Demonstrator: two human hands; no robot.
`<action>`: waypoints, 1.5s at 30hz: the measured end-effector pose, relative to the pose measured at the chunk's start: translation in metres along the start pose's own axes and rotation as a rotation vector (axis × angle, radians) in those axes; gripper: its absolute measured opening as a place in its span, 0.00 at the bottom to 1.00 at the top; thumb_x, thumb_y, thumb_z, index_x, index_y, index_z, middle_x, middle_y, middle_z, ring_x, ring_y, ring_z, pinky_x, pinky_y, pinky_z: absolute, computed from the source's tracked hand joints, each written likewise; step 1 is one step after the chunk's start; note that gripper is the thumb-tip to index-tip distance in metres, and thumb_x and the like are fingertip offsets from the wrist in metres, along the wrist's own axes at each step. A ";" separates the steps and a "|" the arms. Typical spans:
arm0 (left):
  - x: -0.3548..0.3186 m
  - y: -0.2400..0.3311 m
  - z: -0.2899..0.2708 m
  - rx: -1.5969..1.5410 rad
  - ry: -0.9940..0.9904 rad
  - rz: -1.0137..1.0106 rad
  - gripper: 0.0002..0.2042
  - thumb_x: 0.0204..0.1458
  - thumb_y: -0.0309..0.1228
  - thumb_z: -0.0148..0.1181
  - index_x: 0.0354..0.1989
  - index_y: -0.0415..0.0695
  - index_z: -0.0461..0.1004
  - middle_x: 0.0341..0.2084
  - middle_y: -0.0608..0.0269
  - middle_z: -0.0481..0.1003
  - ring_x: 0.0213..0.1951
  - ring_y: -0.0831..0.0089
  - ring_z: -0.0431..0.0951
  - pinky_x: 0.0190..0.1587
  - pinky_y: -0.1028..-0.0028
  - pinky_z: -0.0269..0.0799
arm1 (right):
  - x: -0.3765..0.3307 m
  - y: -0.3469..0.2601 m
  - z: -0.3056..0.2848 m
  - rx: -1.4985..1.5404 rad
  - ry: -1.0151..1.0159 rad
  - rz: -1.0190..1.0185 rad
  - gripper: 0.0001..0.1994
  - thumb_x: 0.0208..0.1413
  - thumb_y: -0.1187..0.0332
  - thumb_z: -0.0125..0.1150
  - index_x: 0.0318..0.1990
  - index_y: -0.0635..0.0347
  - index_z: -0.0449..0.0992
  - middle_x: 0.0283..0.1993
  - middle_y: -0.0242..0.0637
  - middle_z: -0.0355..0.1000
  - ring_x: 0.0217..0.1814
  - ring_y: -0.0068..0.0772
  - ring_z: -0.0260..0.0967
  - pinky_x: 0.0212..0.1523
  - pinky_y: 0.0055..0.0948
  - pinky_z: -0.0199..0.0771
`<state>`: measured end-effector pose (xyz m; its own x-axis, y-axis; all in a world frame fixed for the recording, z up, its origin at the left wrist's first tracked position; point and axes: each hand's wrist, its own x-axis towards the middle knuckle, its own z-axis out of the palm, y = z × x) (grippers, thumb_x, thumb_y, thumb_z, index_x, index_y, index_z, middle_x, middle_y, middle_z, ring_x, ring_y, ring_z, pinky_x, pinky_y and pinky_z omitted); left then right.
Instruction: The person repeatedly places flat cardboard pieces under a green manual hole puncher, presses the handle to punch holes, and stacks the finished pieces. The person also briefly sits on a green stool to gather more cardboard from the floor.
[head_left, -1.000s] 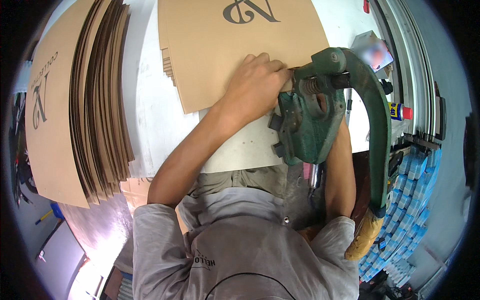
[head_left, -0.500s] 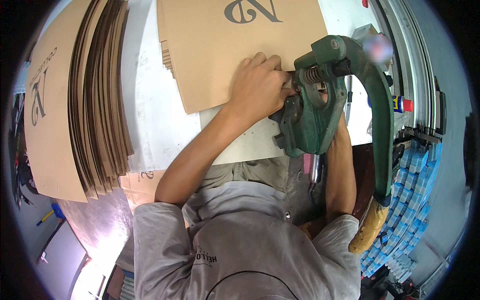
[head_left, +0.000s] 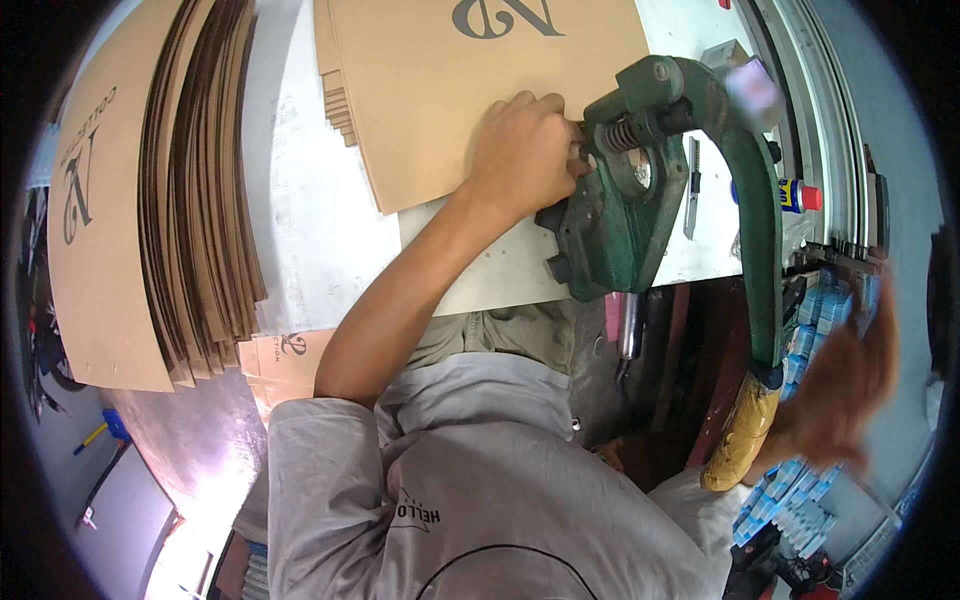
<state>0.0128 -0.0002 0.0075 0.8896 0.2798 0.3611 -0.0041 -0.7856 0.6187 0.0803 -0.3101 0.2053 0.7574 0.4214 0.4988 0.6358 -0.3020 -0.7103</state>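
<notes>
My left hand [head_left: 525, 155] lies over the near right part of a printed brown cardboard sheet [head_left: 420, 110]. Its fingers are curled, with thumb and forefinger tips at the jaw of a green hand press [head_left: 615, 230]; what they pinch is hidden. The press stands at the table's front edge, and its long curved lever [head_left: 757, 240] ends in a yellow-wrapped grip [head_left: 742, 430]. Out to the right, beyond that grip, my right hand [head_left: 850, 375] is smeared by motion. Its fingers look stretched apart and nothing shows in them.
A thick row of cardboard sheets [head_left: 200, 210] stands at the left of the white table [head_left: 320, 240]. Right of the press are a utility knife [head_left: 692, 190] and a blue spray can with a red cap [head_left: 795, 195]. Blue-wrapped packs [head_left: 800, 500] are piled below right.
My right hand has left the underside of the press and swung out right past the lever. My left hand stays at the jaw. In the picture, press and sheets sit slightly higher.
</notes>
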 end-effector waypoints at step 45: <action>-0.014 -0.032 -0.029 0.457 -0.008 0.132 0.27 0.42 0.20 0.64 0.55 0.54 0.82 0.58 0.62 0.79 0.49 0.63 0.81 0.47 0.64 0.83 | -0.005 0.141 0.189 0.302 -0.551 0.359 0.14 0.51 0.71 0.71 0.44 0.69 0.83 0.43 0.38 0.82 0.42 0.26 0.75 0.49 0.31 0.74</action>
<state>-0.0125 0.0375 0.0029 0.8984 0.1584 0.4096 0.0823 -0.9769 0.1972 0.1381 -0.1931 0.0088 0.6765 0.7342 -0.0575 0.2326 -0.2870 -0.9292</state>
